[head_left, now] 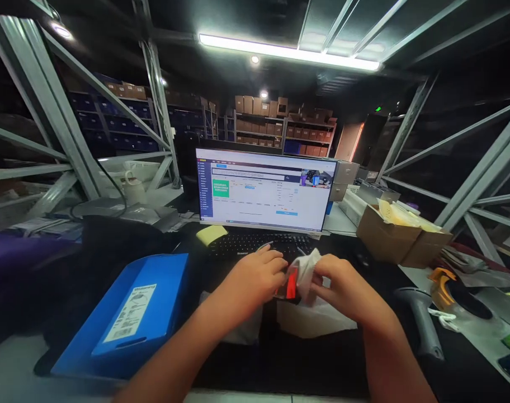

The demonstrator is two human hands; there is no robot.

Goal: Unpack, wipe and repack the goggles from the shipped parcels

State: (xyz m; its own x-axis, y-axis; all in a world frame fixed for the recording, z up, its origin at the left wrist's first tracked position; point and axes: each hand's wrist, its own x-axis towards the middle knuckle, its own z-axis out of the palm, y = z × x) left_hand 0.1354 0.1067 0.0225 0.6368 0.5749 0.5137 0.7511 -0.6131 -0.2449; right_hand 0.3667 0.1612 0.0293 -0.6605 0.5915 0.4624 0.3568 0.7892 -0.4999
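My right hand point(339, 282) pinches a crumpled white soft wrapping point(308, 271), which looks like a small bag, between thumb and fingers. Against the wrapping shows a small red-and-dark item point(292, 283), partly covered. My left hand point(259, 274) has its fingers curled over the left side of that item, and its thumb is hidden. Under my hands lie a pale flat sheet or bag point(316, 320) and, beneath my left wrist, a greyish packet point(244, 327). Just beyond my fingers is a black keyboard point(238, 245).
A lit monitor point(265, 190) stands behind the keyboard, with yellow notes point(211, 234) beside it. Left is a blue box point(158, 294) with a white label. To the right are a barcode scanner point(423, 322), a tape dispenser point(452, 291) and cardboard boxes point(389, 235). Metal frames flank the desk.
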